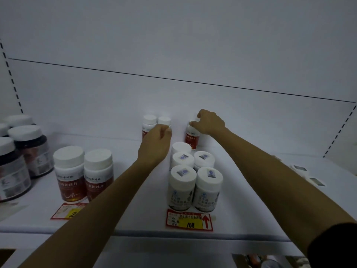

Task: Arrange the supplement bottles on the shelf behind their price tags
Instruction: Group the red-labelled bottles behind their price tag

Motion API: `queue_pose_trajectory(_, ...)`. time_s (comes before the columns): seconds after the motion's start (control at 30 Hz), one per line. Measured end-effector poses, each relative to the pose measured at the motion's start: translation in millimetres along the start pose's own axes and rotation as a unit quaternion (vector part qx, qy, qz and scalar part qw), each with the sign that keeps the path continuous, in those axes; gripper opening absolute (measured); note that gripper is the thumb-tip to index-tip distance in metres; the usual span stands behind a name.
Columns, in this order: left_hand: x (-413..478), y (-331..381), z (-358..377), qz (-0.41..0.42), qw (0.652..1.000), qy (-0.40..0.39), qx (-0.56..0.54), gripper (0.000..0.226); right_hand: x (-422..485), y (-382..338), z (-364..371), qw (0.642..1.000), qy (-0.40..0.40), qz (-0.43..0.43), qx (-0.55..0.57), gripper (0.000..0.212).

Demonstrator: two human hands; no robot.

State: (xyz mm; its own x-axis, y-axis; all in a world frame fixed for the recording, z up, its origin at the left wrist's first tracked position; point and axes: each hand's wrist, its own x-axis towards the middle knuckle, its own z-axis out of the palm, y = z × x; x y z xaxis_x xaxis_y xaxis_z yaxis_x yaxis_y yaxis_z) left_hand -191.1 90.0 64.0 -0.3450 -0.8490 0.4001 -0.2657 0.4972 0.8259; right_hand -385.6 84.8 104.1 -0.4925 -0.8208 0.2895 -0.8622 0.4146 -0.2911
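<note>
Nearest the camera, two red-and-yellow price tags are sitting on the front lip of the shelf (251, 209): the right price tag (189, 220) reading "/08" with a red arrow, and the left price tag (66, 211) being partly covered by the forearm. Behind the right tag the grey-label bottles (194, 180) are standing in a tidy double file, caps touching. Behind the left tag two red-label bottles (83, 176) are standing side by side, with dark jars (19, 161) running off the left edge.

Farther back, both arms are reaching to the rear wall. The left hand (155, 145) is curling around a back bottle (164, 122) just beside another small bottle (149, 123) — whether the fingers are actually closing on it cannot be told, since the hand is hiding the bottle's body. The right hand (209, 122) is pinching the cap of a stray red-label bottle (192, 137), fingers wrapping its top.

These look like light, rigid plastic bottles with smooth glossy labels; gripping around the ribbed cap or the shoulder should be giving the surest hold, while the label wall may be slipping a little.

The light is dim and the label print is staying unreadable. Flat packets (305, 173) at the right are being too blurred to identify.
</note>
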Motion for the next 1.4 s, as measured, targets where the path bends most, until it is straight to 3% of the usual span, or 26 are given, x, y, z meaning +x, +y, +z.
queue_pose_trajectory(0.1, 0, -5, 5, 0.000, 1.000, -0.005, -0.015, 0.022, 12, 0, 16, 0.999, -0.018, 0.030, 0.038, 0.056)
queue_pose_trajectory(0.33, 3, -10, 7, 0.015, 1.000, -0.015, -0.015, 0.022, 12, -1, 28, 0.994, 0.048, 0.027, 0.095, 0.047)
queue_pose_trajectory(0.63, -7, 46, 16, 0.065, 0.997, 0.005, -0.032, 0.047, -68, -20, -61, 0.966, 0.164, -0.068, 0.187, 0.041)
queue_pose_trajectory(0.73, -24, 73, 18, 0.115, 0.993, 0.019, -0.031, 0.058, -117, -26, -92, 0.938, 0.194, -0.077, 0.277, 0.036)
queue_pose_trajectory(0.83, -69, 91, 11, 0.164, 0.982, 0.018, -0.089, 0.056, -170, -24, -110, 0.885, 0.200, -0.064, 0.415, 0.029)
queue_pose_trajectory(1.07, -207, 78, -4, 0.095, 0.976, -0.004, -0.195, 0.063, -297, -20, -76, 0.749, 0.092, 0.033, 0.655, 0.026)
queue_pose_trajectory(1.2, -258, 58, -27, 0.050, 0.978, -0.025, -0.202, 0.060, -334, -27, -53, 0.710, 0.026, 0.062, 0.701, 0.028)
queue_pose_trajectory(1.4, -294, 43, -49, -0.052, 0.963, 0.015, -0.263, 0.049, -356, -45, -22, 0.689, -0.030, 0.082, 0.719, 0.026)
